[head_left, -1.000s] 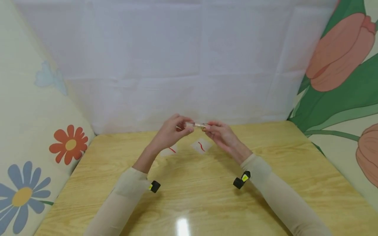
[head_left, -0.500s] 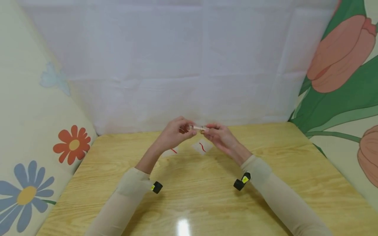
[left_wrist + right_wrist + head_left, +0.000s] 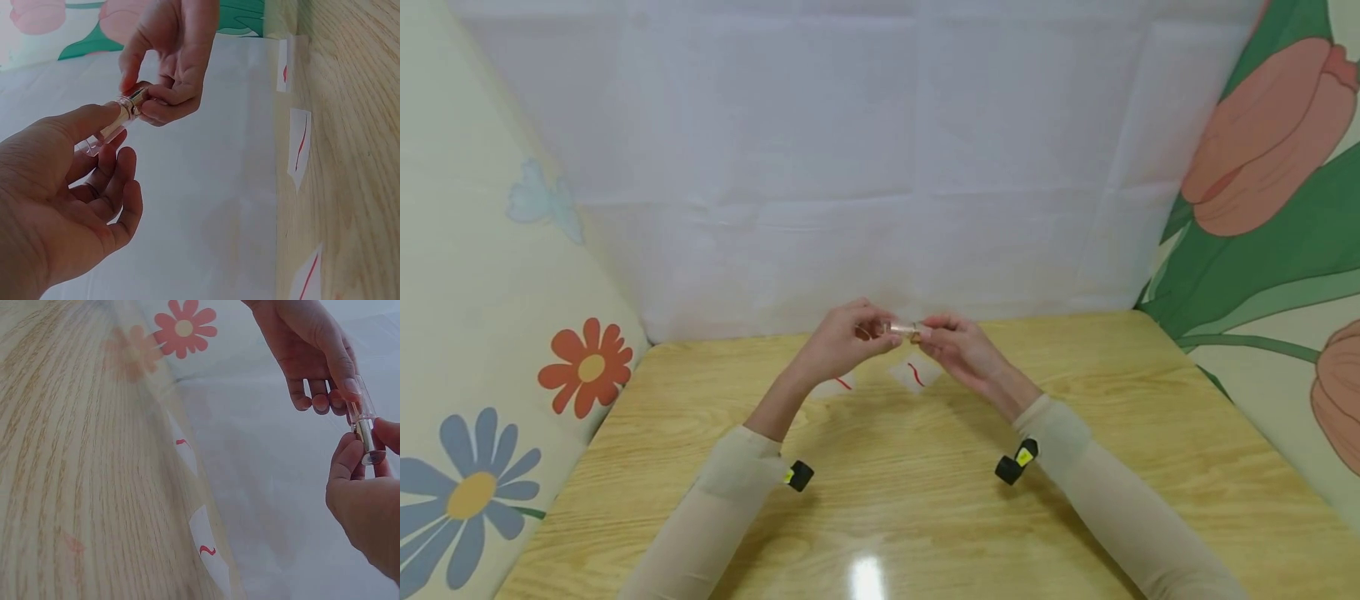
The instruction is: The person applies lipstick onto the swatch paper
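Both hands meet over the far part of the table, on a small slim tube that looks like a lipstick. Its clear cap covers a gold-coloured body. My left hand pinches the clear end between thumb and fingers; its other fingers curl loosely below in the left wrist view. At the gold end, my right hand grips with thumb and fingertips. The fingers hide parts of the tube. Whether the cap is fully seated, I cannot tell.
Below the hands, white paper pieces with red marks lie on the wooden table: one paper at centre, another paper partly behind my left hand. A white sheet hangs at the back. Flower-patterned panels flank both sides.
The lipstick and my left hand have dipped slightly, with the left hand shifting a little to the right, closer to the right hand. Both hands keep hold; the right hand has barely moved.
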`<state>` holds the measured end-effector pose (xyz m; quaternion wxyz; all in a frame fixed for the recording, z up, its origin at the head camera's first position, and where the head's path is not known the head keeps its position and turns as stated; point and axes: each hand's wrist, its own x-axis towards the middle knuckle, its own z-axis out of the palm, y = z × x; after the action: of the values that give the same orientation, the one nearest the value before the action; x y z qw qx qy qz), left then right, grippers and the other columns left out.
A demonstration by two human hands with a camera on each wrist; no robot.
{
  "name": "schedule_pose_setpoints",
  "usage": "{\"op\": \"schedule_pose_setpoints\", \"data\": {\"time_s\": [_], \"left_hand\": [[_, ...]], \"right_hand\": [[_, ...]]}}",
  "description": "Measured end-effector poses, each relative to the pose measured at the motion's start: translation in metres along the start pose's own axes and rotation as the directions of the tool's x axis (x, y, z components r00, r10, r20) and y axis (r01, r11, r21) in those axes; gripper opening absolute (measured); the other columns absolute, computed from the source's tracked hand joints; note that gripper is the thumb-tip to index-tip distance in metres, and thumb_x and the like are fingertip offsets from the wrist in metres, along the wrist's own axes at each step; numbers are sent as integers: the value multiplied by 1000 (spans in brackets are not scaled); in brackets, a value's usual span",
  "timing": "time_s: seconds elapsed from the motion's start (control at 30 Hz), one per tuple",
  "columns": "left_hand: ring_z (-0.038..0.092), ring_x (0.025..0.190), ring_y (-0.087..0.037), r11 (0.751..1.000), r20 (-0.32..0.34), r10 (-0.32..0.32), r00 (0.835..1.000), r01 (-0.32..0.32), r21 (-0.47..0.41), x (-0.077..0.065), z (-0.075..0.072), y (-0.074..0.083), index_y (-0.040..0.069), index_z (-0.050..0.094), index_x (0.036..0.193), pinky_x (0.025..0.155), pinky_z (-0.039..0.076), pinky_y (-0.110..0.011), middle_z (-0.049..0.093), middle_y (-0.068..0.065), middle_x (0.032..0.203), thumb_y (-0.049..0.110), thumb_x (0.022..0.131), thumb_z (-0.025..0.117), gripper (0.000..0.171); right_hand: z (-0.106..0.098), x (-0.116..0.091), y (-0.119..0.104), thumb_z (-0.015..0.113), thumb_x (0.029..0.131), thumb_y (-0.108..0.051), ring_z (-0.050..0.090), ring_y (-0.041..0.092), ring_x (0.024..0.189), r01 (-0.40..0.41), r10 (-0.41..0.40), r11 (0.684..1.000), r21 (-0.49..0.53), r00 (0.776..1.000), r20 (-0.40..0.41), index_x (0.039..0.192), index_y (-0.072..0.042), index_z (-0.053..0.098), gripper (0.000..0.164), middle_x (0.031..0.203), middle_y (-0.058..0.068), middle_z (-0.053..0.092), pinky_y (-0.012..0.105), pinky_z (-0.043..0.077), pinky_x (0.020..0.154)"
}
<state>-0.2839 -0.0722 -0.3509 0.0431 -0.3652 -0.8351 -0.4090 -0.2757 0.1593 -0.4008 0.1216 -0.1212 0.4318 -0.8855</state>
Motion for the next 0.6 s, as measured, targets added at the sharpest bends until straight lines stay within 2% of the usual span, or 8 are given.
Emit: {"op": "schedule_pose_setpoints", "data": {"time_s": [0.17, 0.37, 0.6], "left_hand": [[56, 81, -21, 1000, 11, 14, 1000, -14, 20, 0, 1, -1, 6, 75, 115, 74, 54, -36, 59, -4, 91, 20, 95, 76, 24], [56, 77, -20, 1000, 26, 13, 1000, -14, 23, 0, 1, -2, 6, 75, 116, 68, 52, -35, 59, -3, 89, 22, 95, 76, 25], [60, 82, -19, 1000, 21, 5, 1000, -5, -11, 1, 3, -3, 7, 74, 112, 76, 55, -37, 63, -2, 91, 21, 96, 75, 21]], "right_hand": [[-3, 0, 2, 47, 100, 15, 63, 21, 97, -5, 5, 1000, -19, 1000, 7, 97, -4, 66, 26, 107, 11, 62, 29, 51, 89], [-5, 0, 4, 47, 100, 16, 65, 21, 96, -9, 9, 1000, -27, 1000, 19, 97, -4, 68, 29, 104, 12, 65, 30, 51, 91], [-7, -1, 4, 48, 100, 15, 65, 20, 97, -17, 19, 999, -39, 999, 48, 100, -5, 71, 30, 104, 10, 67, 29, 52, 89]]}}
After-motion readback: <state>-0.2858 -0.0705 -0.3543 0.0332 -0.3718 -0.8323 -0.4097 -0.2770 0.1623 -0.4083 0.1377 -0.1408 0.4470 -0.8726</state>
